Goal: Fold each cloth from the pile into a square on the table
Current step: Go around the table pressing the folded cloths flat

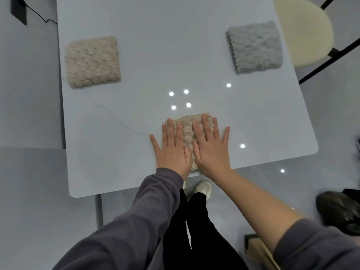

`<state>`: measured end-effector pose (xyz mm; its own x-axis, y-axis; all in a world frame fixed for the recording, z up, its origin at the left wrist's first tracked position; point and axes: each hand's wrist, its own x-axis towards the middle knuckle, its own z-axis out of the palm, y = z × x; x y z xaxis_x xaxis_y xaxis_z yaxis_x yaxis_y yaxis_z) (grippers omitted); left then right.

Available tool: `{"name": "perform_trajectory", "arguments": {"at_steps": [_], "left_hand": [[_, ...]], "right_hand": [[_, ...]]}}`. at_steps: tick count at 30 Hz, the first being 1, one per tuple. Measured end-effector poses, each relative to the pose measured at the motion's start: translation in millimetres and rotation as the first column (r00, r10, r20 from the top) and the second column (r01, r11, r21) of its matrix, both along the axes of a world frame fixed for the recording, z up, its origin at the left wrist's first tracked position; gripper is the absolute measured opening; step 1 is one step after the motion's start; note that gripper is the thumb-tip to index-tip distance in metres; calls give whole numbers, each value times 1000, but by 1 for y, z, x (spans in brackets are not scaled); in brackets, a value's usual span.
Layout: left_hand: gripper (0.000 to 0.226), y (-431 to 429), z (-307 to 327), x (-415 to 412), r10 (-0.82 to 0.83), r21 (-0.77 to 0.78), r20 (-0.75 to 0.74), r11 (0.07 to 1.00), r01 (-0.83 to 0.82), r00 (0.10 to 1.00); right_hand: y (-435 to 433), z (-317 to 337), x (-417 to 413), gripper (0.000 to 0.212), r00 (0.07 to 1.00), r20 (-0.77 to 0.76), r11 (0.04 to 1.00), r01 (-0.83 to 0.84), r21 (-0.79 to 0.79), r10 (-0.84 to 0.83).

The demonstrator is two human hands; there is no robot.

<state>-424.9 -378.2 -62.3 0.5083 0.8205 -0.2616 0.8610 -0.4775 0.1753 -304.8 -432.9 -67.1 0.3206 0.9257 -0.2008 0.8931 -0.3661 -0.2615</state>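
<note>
A small folded beige cloth (187,131) lies near the front edge of the pale table (148,59). My left hand (172,147) lies flat on its left part, fingers straight and spread. My right hand (211,146) lies flat on its right part, fingers straight too. Most of the cloth is hidden under my palms. A larger folded beige cloth (92,61) sits at the far left of the table. A folded grey cloth (255,46) sits at the far right.
A cream round chair (309,32) with black legs stands beyond the table's right edge. A dark bag (339,211) and a cardboard box (257,248) lie on the floor at the right. Ceiling lights reflect on the table's middle.
</note>
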Motion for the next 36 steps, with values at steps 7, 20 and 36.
{"name": "perform_trajectory", "arguments": {"at_steps": [7, 20, 36], "left_hand": [[75, 27, 24, -16, -153, -73, 27, 985, 155, 988], [61, 128, 23, 21, -782, 43, 52, 623, 781, 621], [57, 144, -10, 43, -944, 84, 84, 326, 942, 319]], "right_hand": [[-10, 14, 25, 59, 986, -8, 986, -166, 12, 166], [-24, 17, 38, 53, 415, 188, 382, -905, 188, 890], [8, -1, 41, 47, 253, 81, 236, -956, 174, 964]]}}
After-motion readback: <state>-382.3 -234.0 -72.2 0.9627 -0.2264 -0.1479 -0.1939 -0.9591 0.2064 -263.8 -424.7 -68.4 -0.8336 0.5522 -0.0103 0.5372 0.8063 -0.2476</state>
